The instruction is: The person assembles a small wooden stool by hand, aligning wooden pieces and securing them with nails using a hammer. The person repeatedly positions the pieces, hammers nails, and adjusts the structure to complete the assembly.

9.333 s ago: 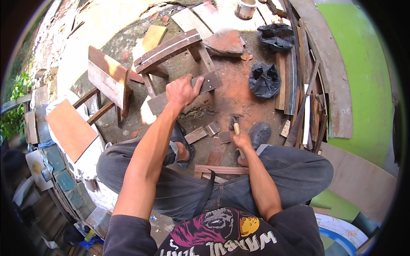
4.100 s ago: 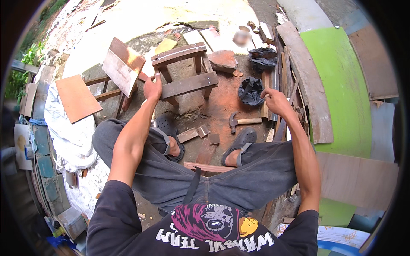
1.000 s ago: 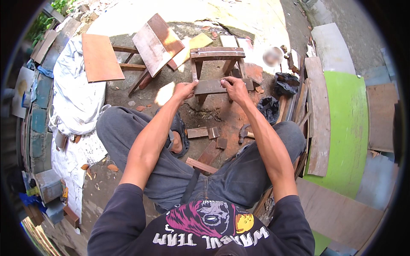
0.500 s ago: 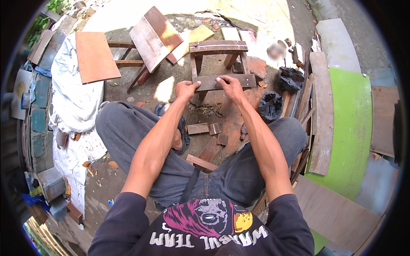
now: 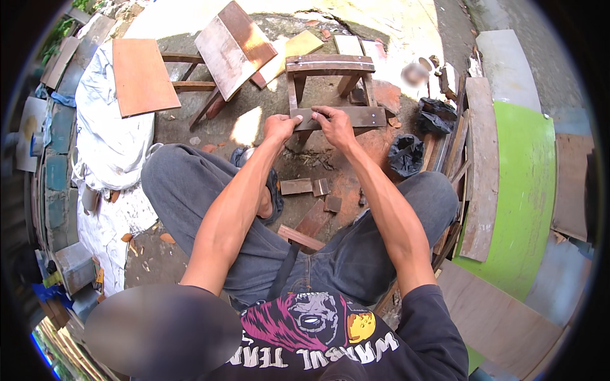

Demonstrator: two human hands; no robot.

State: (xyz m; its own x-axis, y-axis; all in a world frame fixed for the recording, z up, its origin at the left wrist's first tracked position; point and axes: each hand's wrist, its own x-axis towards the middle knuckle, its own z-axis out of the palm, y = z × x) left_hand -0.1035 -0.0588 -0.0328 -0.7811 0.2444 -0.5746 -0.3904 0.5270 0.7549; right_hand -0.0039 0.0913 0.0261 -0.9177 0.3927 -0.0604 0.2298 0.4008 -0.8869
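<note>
A small dark wooden frame (image 5: 364, 89) on splayed legs stands on the ground in front of me, with a board across its near side and another across its far side. My left hand (image 5: 279, 127) grips the left end of the near board (image 5: 359, 119), thumb on top. Just to its right, my right hand (image 5: 337, 128) rests over the same board with thumb and fingertips pinched together. Whatever is between those fingertips is too small to make out. Pale nail-like dots show at the board's right end.
Wood offcuts (image 5: 297, 187) lie between my legs. Black plastic bags (image 5: 405, 155) stand at right, beside leaning planks and a green panel (image 5: 518, 190). Ahead left are a tilted wooden piece (image 5: 225, 54) and an orange-brown board (image 5: 143, 76); white sacking (image 5: 114, 152) lies at left.
My right hand has shifted left along the near board, closer to my left hand. My left hand keeps its grip on the board's end.
</note>
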